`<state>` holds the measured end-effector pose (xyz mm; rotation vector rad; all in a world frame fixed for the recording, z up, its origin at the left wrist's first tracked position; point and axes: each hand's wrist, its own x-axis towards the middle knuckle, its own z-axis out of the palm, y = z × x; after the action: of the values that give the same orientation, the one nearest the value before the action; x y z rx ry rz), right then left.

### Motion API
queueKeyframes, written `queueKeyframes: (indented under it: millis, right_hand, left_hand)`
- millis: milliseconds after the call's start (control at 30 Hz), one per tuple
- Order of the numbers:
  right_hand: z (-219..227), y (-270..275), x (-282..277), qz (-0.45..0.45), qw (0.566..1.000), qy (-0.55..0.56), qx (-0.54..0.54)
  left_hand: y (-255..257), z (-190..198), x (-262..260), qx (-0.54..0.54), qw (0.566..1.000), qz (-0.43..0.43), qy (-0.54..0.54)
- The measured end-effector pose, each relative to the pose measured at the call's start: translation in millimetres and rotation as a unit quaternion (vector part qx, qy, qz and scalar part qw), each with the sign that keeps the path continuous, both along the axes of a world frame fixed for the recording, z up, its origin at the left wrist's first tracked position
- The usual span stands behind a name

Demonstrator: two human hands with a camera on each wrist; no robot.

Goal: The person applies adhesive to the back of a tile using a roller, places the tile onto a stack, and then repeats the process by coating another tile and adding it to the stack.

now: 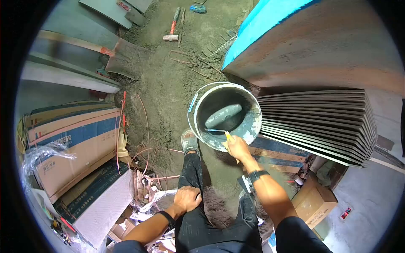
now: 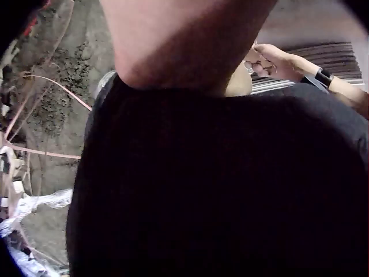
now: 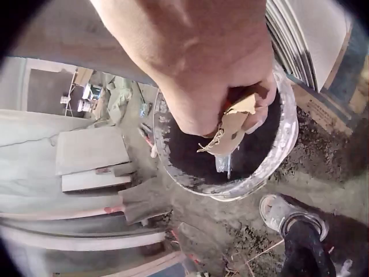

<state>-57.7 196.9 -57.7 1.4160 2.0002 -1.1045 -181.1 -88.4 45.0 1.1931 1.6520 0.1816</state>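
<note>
My right hand (image 1: pixel 238 148) grips the yellow handle of a paint roller (image 1: pixel 223 116) over the near rim of a bucket (image 1: pixel 253 128). The wet grey roller head lies inside the bucket, with its thin rod running leftward from the handle. Torn tan wrapping (image 3: pixel 233 130) shows around the handle in the right wrist view, where the hand hides much of the bucket's inside. My left hand (image 1: pixel 188 198) rests on my left leg, fingers loosely bent and holding nothing. In the left wrist view, dark trouser cloth (image 2: pixel 161 184) fills the middle beneath that hand.
A stack of dark panels (image 1: pixel 316 124) stands right of the bucket. Flat cardboard boxes (image 1: pixel 76 147) lean at left, near pink straps (image 1: pixel 147 149) and plastic wrap. A hammer (image 1: pixel 171 33) and a rake (image 1: pixel 219 46) lie farther out on the grey floor. A cardboard box (image 1: pixel 314 200) sits at lower right.
</note>
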Motion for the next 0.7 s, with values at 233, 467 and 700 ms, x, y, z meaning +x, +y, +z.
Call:
queueKeyframes:
  millis: [233,467,700]
  right_hand:
    - [85.6,-30.5,61.5,-0.166,0.972,0.143,-0.087]
    - [53.6,-30.6,106.6,-0.156,0.958,0.165,-0.176]
    - [43.1,-42.6,112.8,-0.19,0.961,0.167,-0.112]
  left_hand:
    - [-11.7,3.6,30.4,-0.011,1.0,-0.004,0.008]
    - [-23.9,-0.7,55.1,-0.007,1.0,-0.021,0.021]
    - [-26.0,1.9,75.6,-0.017,0.998,-0.054,0.035]
